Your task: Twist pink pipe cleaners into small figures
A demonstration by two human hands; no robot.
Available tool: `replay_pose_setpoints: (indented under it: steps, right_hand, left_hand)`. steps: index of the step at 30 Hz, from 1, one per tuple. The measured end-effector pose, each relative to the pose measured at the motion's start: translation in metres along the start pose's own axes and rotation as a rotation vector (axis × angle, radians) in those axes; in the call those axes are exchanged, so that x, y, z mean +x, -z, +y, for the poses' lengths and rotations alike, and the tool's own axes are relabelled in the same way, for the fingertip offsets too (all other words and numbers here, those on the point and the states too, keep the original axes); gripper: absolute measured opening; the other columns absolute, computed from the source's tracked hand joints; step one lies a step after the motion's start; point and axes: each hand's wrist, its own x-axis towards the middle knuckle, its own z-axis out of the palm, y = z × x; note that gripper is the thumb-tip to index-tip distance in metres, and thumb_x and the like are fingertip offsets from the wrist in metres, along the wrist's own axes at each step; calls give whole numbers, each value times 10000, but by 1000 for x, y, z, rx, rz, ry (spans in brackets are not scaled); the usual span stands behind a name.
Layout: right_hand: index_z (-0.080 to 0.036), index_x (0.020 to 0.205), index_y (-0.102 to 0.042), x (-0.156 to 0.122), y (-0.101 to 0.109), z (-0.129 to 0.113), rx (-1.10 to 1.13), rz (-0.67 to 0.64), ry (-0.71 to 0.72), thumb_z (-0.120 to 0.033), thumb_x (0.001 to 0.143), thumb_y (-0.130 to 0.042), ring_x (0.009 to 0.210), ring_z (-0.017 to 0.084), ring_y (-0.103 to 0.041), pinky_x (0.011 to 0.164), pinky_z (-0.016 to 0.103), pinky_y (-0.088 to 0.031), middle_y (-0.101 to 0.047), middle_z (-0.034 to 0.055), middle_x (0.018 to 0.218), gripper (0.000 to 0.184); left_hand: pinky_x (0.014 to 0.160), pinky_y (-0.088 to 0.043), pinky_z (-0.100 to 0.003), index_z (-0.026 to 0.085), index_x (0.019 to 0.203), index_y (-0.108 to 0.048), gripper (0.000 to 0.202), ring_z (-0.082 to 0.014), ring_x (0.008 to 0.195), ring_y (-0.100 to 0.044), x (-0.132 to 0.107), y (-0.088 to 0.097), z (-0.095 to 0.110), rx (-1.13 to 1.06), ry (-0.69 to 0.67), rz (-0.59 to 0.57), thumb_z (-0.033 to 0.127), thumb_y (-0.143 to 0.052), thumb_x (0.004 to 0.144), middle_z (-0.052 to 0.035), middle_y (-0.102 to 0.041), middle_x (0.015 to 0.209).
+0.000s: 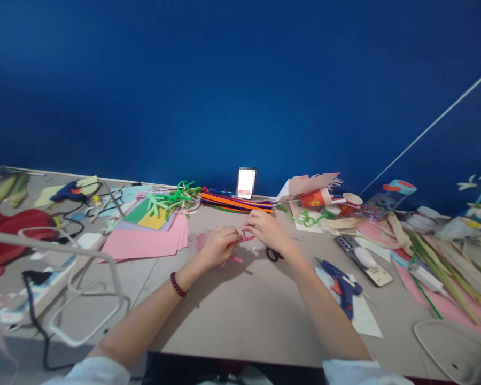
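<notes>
Left hand (218,247) and right hand (266,230) curled, fingertips pinching pink pipe cleaner (245,236) above craft table (232,321). Pipe cleaner's long axis runs left-right between hands, one end drooping toward near side. Black-handled scissors (273,254) lie just below right hand.

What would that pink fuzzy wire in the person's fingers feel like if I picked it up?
Probably very light and easy to bend: the pink pipe cleaner sits in curves between the left hand and right hand, so it likely keeps its shape. Its fuzzy surface should grip rather than slip.
</notes>
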Motion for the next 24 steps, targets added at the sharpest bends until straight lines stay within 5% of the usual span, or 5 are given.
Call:
replay_pose_setpoints:
  steps: [4,9,17,24]
  right_hand:
    - [-178,751,-671,1,-2,13,220,-55,-45,-169,854,-537,755,126,-571,668,220,-398,-641,16,779,169]
    - [-171,821,-649,4,-21,16,341,-43,-154,-168,867,-458,754,131,-594,678,226,-415,-672,18,808,197]
    - [-227,977,-629,1,-41,-13,14,-96,-179,-275,934,-366,825,188,-625,707,280,-419,-694,55,929,271]
    - [-177,1113,-596,-4,-31,-34,-304,-169,-131,-238,936,-345,758,235,-625,682,322,-403,-682,131,874,313]
  left_hand:
    - [749,-458,-290,193,919,-636,200,-160,838,-600,0,0,8,-78,0,87,191,-438,891,-64,-662,864]
    - [708,-463,-281,192,885,-633,185,-152,781,-587,1,5,14,-195,161,273,241,-455,890,-57,-636,824]
    - [666,-454,-251,178,833,-633,199,-138,715,-565,5,12,12,-189,405,431,287,-473,877,-30,-612,782]
    - [680,-444,-247,170,831,-641,200,-137,730,-567,5,12,6,-123,416,407,271,-475,880,-36,-629,794]
